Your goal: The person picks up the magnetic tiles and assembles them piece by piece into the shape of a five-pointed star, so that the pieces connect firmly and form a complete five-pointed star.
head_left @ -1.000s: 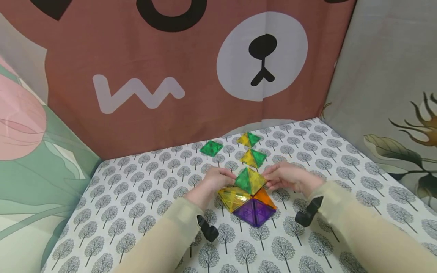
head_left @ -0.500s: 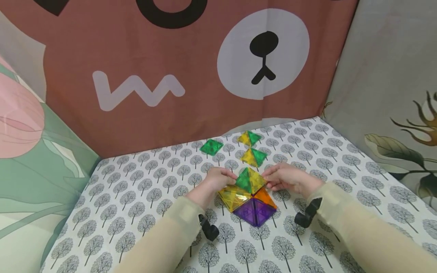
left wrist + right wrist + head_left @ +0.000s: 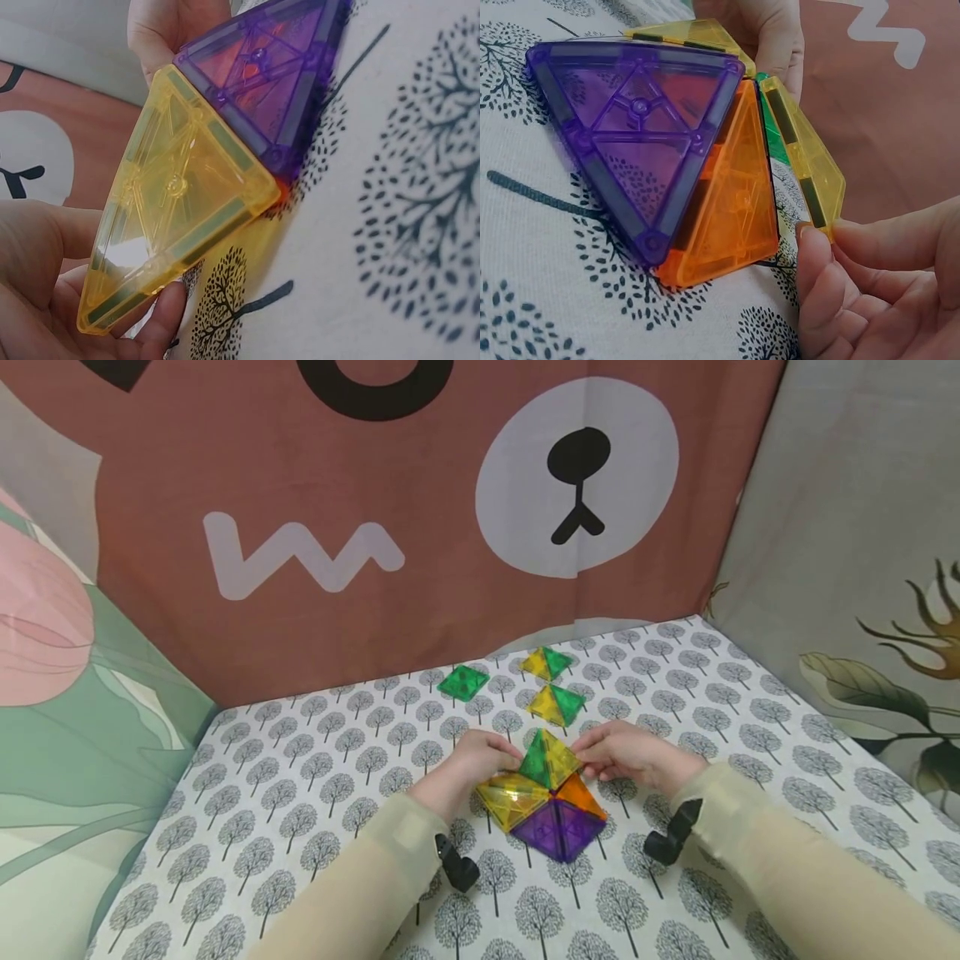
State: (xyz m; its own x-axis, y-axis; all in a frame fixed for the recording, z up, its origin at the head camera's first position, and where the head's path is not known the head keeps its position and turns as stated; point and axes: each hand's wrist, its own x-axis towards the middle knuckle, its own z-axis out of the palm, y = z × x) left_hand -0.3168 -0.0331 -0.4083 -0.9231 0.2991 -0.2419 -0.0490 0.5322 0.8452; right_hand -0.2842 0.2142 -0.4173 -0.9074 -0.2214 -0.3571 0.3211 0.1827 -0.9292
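The left hand [image 3: 472, 764] and the right hand [image 3: 633, 756] work close together, one on each side of a small bunch of see-through tiles. The right hand pinches the outer corner of the back yellow tile [image 3: 810, 165] between its thumb and fingers. The left hand pinches the left edge of the green triangle tile [image 3: 536, 762], and the left wrist camera cannot see those fingertips well. The green and yellow tiles meet along a line and tilt up at the back of the bunch.

In front of them, a second yellow piece [image 3: 169, 195] sits on the left and an orange tile [image 3: 735, 202] on the right. Two purple triangle tiles [image 3: 558, 831] join side by side at the front, between them.

The bunch is on a white cloth [image 3: 300, 818] with dark trees on it. Farther back lie two yellow and green diamonds [image 3: 557, 705], with a green diamond [image 3: 463, 682] to their left.
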